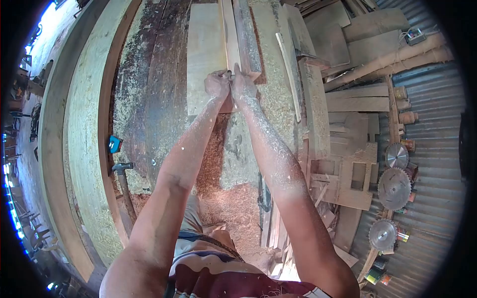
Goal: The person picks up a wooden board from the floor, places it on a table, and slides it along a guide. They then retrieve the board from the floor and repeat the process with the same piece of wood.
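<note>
Both of my arms reach forward over a dusty workbench (pixel 164 59). A narrow wooden strip (pixel 229 32) runs away from me, and my hands meet at its near end. My left hand (pixel 217 84) is closed at the strip's left side, its fingers curled in. On the other side my right hand (pixel 243 85) is closed on the strip, thumb lying forward along it. A pale flat board (pixel 203 44) lies beneath the strip and my left hand. Close by on the right is a thicker wooden beam (pixel 249 37). Sawdust coats my right forearm.
A hammer (pixel 123 171) and a blue-and-black tool (pixel 115 144) lie at the bench's left, beside long planks (pixel 89 99). A thin batten (pixel 289 74) lies right. Stacked boards (pixel 357 104) and several circular saw blades (pixel 394 188) line the corrugated metal wall (pixel 432 144).
</note>
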Available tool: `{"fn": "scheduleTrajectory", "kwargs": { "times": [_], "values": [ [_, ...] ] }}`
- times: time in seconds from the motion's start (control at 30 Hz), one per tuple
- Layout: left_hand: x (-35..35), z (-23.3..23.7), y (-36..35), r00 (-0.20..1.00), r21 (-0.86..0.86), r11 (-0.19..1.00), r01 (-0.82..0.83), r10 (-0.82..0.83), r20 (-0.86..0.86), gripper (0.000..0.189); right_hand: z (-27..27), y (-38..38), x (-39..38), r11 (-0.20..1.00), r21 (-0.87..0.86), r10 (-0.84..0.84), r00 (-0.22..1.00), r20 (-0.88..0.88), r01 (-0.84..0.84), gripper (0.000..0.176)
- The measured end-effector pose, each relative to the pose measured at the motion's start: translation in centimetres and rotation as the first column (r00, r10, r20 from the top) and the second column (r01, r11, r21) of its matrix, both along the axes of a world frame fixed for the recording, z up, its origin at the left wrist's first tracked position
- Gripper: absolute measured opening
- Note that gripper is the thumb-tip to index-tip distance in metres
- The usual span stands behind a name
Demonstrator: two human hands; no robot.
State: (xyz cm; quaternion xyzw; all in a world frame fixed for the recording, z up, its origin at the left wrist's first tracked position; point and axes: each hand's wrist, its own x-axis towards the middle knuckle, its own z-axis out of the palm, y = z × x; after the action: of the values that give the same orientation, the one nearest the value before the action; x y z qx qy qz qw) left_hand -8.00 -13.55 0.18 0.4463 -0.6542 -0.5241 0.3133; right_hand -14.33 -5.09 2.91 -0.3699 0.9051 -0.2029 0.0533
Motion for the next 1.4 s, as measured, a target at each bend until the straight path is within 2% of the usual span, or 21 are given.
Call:
{"fn": "scheduleTrajectory", "kwargs": {
  "times": [0.13, 0.27, 0.3, 0.33, 0.37, 0.5, 0.6, 0.7, 0.77, 0.8, 0.83, 0.9, 1.0, 1.03, 1.07, 1.1, 1.2, 1.3, 1.33, 1.37, 1.4],
  "values": [
    [-0.8, 0.1, -0.7, 0.995, 0.018, 1.000, 0.013, -0.015, 0.103, 0.031, 3.1, 3.1, 4.3, 1.000, -0.003, -0.025, 0.979, 0.203, 0.026, 0.055],
    [-2.3, -1.5, -2.4, 0.993, -0.014, 0.999, 0.044, -0.042, 0.109, 0.034, 3.0, 14.2, 17.7, 0.972, -0.233, -0.038, 0.999, 0.037, 0.046, 0.046],
    [-2.3, -1.2, -2.4, 0.992, 0.002, 0.999, 0.047, -0.047, 0.118, 0.034, 4.9, 17.2, 21.5, 0.995, -0.037, -0.084, 0.963, 0.256, 0.097, 0.055],
    [-2.4, -0.9, -2.4, 0.991, 0.000, 0.999, 0.047, -0.046, 0.127, 0.034, 1.7, 21.6, 25.2, 0.993, -0.109, -0.025, 0.995, 0.098, 0.035, 0.056],
    [-2.5, -0.6, -2.5, 0.990, -0.003, 0.999, 0.045, -0.044, 0.135, 0.035, 5.3, 23.9, 28.0, 0.934, 0.325, -0.316, 0.760, 0.568, 0.146, 0.058],
    [-3.0, -1.7, -3.1, 0.994, -0.054, 0.994, 0.097, -0.093, 0.063, 0.039, 4.4, 35.9, 38.2, 0.932, 0.352, -0.280, 0.788, 0.549, 0.086, 0.063],
    [-2.9, -2.0, -3.6, 0.960, 0.091, 0.958, 0.271, -0.276, 0.054, 0.051, 2.5, 41.9, 41.0, 0.844, 0.531, -0.431, 0.682, 0.591, 0.074, 0.062],
    [2.3, 0.8, 0.9, 0.754, -0.391, 0.741, 0.546, -0.231, 0.615, 0.059, 8.3, 40.8, 40.3, 0.763, 0.646, -0.355, 0.814, 0.459, -0.032, 0.061],
    [8.5, 1.7, 7.7, 0.978, -0.228, 0.952, 0.206, -0.201, 0.048, 0.053, 6.5, 44.1, 40.9, 0.785, 0.618, -0.219, 0.913, 0.345, -0.045, 0.058],
    [12.7, 3.2, 11.3, 0.962, -0.145, 0.951, 0.274, -0.272, 0.031, 0.057, 4.4, 46.0, 41.3, 0.827, 0.559, -0.098, 0.968, 0.233, -0.051, 0.056],
    [17.3, 1.9, 14.9, 0.949, -0.347, 0.884, 0.313, -0.303, 0.085, 0.057, 3.3, 47.5, 41.3, 0.841, 0.536, -0.070, 0.968, 0.241, -0.072, 0.055],
    [28.6, 3.8, 22.4, 0.926, -0.344, 0.861, 0.376, -0.336, 0.171, 0.060, 4.5, 47.9, 41.2, 0.832, 0.548, -0.181, 0.897, 0.404, -0.080, 0.051],
    [47.5, 0.8, 31.3, 0.920, -0.392, 0.845, 0.363, -0.259, 0.293, 0.050, -2.2, 53.8, 42.6, 0.802, 0.499, 0.139, 0.916, 0.377, -0.328, 0.049],
    [54.1, 1.3, 33.6, 0.826, 0.149, 0.931, 0.333, -0.364, 0.431, 0.043, -3.1, 55.4, 43.0, 0.790, 0.472, 0.221, 0.901, 0.374, -0.390, 0.049],
    [61.8, -1.9, 38.4, 0.891, -0.095, 0.991, 0.097, -0.043, 0.452, 0.045, -2.3, 55.1, 43.5, 0.799, 0.423, 0.262, 0.881, 0.393, -0.426, 0.049],
    [70.6, -7.9, 41.8, 0.747, 0.011, 1.000, 0.001, -0.008, 0.665, 0.051, -1.6, 54.8, 44.1, 0.805, 0.372, 0.302, 0.859, 0.413, -0.462, 0.049],
    [91.5, -11.5, 52.1, 0.398, 0.215, 0.956, -0.199, -0.122, 0.909, 0.060, -1.3, 53.6, 45.8, 0.628, 0.414, 0.500, 0.749, 0.434, -0.659, 0.052],
    [101.4, -11.3, 64.0, 0.411, 0.225, 0.750, -0.622, 0.069, 0.909, 0.056, -2.8, 53.2, 47.8, 0.457, 0.419, 0.703, 0.607, 0.371, -0.785, 0.047],
    [102.3, -13.0, 68.2, 0.422, 0.241, 0.705, -0.667, 0.091, 0.902, 0.053, -3.8, 53.2, 48.2, 0.346, 0.398, 0.807, 0.486, 0.337, -0.850, 0.044],
    [103.4, -14.1, 72.9, 0.428, 0.256, 0.672, -0.695, 0.100, 0.898, 0.050, -5.3, 53.5, 48.4, 0.387, 0.219, 0.865, 0.435, 0.252, -0.896, 0.043],
    [103.3, -14.2, 76.4, 0.433, 0.262, 0.649, -0.714, 0.115, 0.894, 0.047, -3.4, 52.6, 49.8, 0.367, 0.298, 0.815, 0.459, 0.354, -0.881, 0.044]
  ]
}}
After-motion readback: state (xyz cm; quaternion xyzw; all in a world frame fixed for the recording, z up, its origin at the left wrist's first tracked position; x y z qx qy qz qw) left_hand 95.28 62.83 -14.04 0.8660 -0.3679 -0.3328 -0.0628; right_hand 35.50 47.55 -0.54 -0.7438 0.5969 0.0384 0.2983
